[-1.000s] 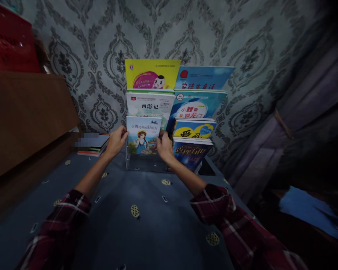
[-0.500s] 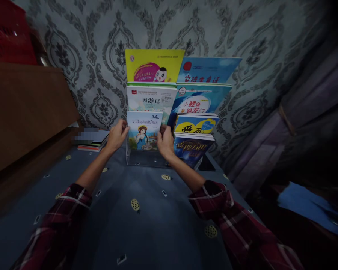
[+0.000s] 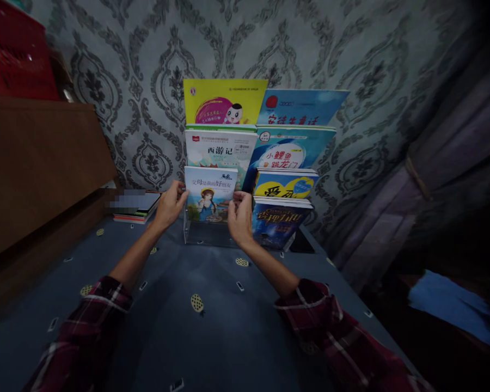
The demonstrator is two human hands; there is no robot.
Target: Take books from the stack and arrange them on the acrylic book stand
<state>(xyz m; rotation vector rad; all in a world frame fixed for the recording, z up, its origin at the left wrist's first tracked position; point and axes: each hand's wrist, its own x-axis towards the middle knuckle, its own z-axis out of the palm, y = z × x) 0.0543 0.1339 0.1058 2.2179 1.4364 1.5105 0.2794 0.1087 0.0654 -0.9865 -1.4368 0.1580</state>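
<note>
In the head view, a small light-blue book [image 3: 208,204] with a girl in a yellow hat on its cover stands upright at the front left of a clear acrylic book stand [image 3: 212,235]. My left hand [image 3: 171,206] is closed at the book's left edge. At its right edge, my right hand [image 3: 242,218] has its thumb and fingers bent against the side. Right behind rise a white book [image 3: 220,149] and a yellow book [image 3: 224,98]. Beside my right hand stand a dark blue book [image 3: 280,220] and a yellow-and-blue book [image 3: 283,185].
Two blue books [image 3: 300,144] lean at the stand's back right. Left of it lies a low stack of books [image 3: 136,207] near a brown wooden cabinet [image 3: 44,163]. The table wears a dark blue patterned cloth [image 3: 167,326]. A curtain [image 3: 408,196] hangs at right.
The camera has tipped slightly upward, so everything sits a little lower in view. Both hands remain at the small book's edges; the right fingers have shifted slightly.
</note>
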